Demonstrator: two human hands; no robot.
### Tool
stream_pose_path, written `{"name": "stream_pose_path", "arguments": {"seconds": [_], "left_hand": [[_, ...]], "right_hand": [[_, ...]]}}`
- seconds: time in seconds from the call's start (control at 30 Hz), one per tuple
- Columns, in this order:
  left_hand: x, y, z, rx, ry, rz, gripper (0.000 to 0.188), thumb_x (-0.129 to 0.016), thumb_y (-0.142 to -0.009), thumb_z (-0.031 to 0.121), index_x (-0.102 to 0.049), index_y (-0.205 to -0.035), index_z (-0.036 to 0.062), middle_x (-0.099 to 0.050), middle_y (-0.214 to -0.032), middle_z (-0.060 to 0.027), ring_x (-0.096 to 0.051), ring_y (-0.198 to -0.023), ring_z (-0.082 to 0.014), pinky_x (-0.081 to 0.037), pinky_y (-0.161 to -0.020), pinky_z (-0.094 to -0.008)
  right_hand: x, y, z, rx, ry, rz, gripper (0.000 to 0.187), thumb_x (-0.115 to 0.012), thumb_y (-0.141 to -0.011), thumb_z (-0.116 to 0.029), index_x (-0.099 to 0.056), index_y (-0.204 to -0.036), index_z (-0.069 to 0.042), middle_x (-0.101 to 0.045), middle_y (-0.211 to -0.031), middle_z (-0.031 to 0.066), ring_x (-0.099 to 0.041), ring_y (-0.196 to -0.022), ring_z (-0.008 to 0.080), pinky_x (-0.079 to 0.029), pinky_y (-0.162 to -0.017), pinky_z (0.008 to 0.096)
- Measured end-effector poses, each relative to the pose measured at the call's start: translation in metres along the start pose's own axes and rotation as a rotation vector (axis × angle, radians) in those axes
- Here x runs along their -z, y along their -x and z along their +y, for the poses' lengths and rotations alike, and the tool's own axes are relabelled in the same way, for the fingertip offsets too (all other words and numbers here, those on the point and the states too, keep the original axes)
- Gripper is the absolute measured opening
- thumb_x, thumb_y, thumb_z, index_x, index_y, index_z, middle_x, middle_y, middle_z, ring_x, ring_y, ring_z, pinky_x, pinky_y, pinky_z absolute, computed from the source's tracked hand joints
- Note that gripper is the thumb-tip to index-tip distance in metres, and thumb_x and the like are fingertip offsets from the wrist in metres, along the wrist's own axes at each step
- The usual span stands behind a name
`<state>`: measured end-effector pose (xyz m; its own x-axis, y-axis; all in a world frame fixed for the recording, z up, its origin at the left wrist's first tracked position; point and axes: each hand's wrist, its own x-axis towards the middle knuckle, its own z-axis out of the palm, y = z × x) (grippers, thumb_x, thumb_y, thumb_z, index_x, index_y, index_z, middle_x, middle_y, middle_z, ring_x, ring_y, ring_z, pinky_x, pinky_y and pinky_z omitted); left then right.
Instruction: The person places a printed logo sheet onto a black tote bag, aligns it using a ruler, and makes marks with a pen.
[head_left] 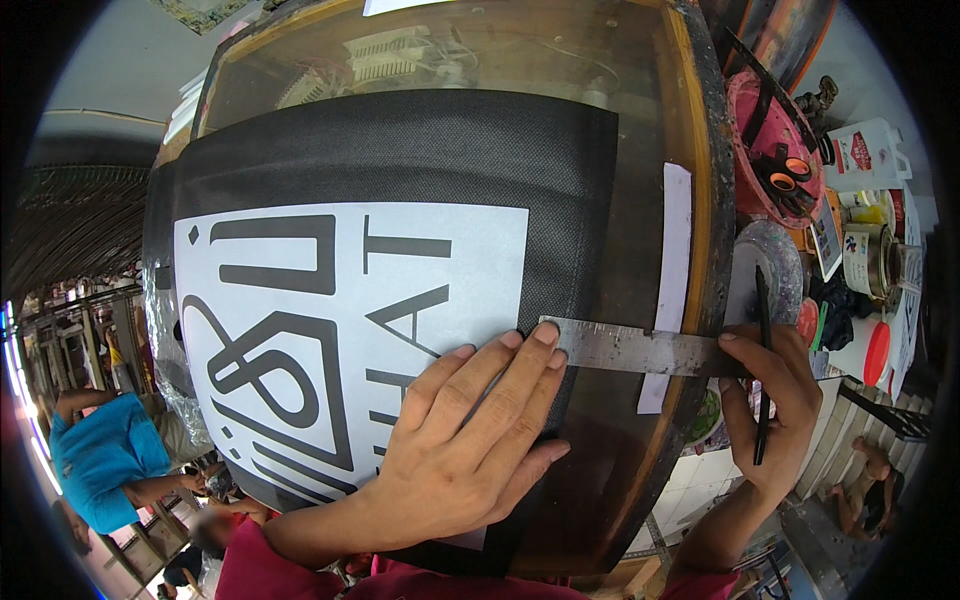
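A white paper sheet (470, 290) printed with large black lettering lies on a piece of black woven fabric (450, 130). My left hand (470, 430) rests flat across the sheet and fabric, its fingers stretched out. Its fingertips touch the left end of a metal ruler (640, 350), which reaches from the fabric over the glass-topped table to the right edge. At that edge my right hand (780, 385) pinches the ruler's other end. A thin black pencil-like stick (763, 310) is held upright in the picture by the same hand. Part of the lettering is hidden under my left hand.
White paper strip (676, 240) lies along the glass table's wooden frame (695, 130). Beyond the right edge stand a pink basket (740, 110) with orange-handled scissors (790, 175), a white jug (868, 155), cans and a red-lidded tub (860, 350). Person in blue shirt (110, 455) is at left.
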<state>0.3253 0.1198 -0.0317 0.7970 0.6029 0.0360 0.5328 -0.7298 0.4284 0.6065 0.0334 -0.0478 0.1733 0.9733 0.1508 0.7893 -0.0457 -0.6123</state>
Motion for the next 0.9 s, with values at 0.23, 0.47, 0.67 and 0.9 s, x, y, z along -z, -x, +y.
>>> {"name": "stream_pose_path", "arguments": {"seconds": [0.23,0.47,0.67,0.9], "left_hand": [[0.0001,-0.0006,-0.0005,-0.005,-0.006,0.003,0.070,-0.082,-0.078,0.032,-0.064,-0.133,-0.0063,-0.057,-0.146,-0.0206,-0.053,-0.128,-0.0335,-0.044,-0.103,-0.0471],[-0.0012,0.0003,-0.0002,-0.004,-0.006,0.012,0.070,-0.082,-0.078,0.031,-0.064,-0.134,-0.0064,-0.057,-0.146,-0.0205,-0.053,-0.128,-0.0338,-0.044,-0.103,-0.0473],[0.0010,-0.0011,0.0002,-0.007,-0.008,0.005,0.071,-0.083,-0.077,0.030,-0.064,-0.133,-0.0071,-0.056,-0.147,-0.0204,-0.053,-0.127,-0.0339,-0.044,-0.102,-0.0470],[-0.0010,0.0005,0.0011,0.026,-0.032,-0.018,0.066,-0.078,-0.083,0.039,-0.067,-0.133,-0.0019,-0.054,-0.152,-0.0169,-0.050,-0.134,-0.0305,-0.039,-0.110,-0.0440]], "right_hand": [[0.0006,-0.0001,-0.0002,-0.013,-0.007,-0.009,0.050,-0.066,-0.060,0.005,-0.075,-0.108,-0.003,-0.073,-0.102,0.0158,-0.065,-0.095,0.0333,-0.050,-0.088,0.0429],[0.0015,-0.0008,-0.0005,-0.001,0.014,-0.016,0.049,-0.066,-0.061,0.005,-0.074,-0.108,-0.003,-0.073,-0.103,0.0157,-0.064,-0.094,0.0334,-0.050,-0.088,0.0427],[0.0012,-0.0014,-0.0012,0.001,0.005,-0.014,0.049,-0.066,-0.061,0.006,-0.074,-0.108,-0.003,-0.073,-0.102,0.0153,-0.064,-0.093,0.0332,-0.050,-0.088,0.0424],[0.0007,-0.0021,-0.0016,0.012,0.008,-0.018,0.048,-0.066,-0.062,0.007,-0.073,-0.108,-0.002,-0.072,-0.102,0.0149,-0.064,-0.093,0.0335,-0.050,-0.087,0.0424]]}}
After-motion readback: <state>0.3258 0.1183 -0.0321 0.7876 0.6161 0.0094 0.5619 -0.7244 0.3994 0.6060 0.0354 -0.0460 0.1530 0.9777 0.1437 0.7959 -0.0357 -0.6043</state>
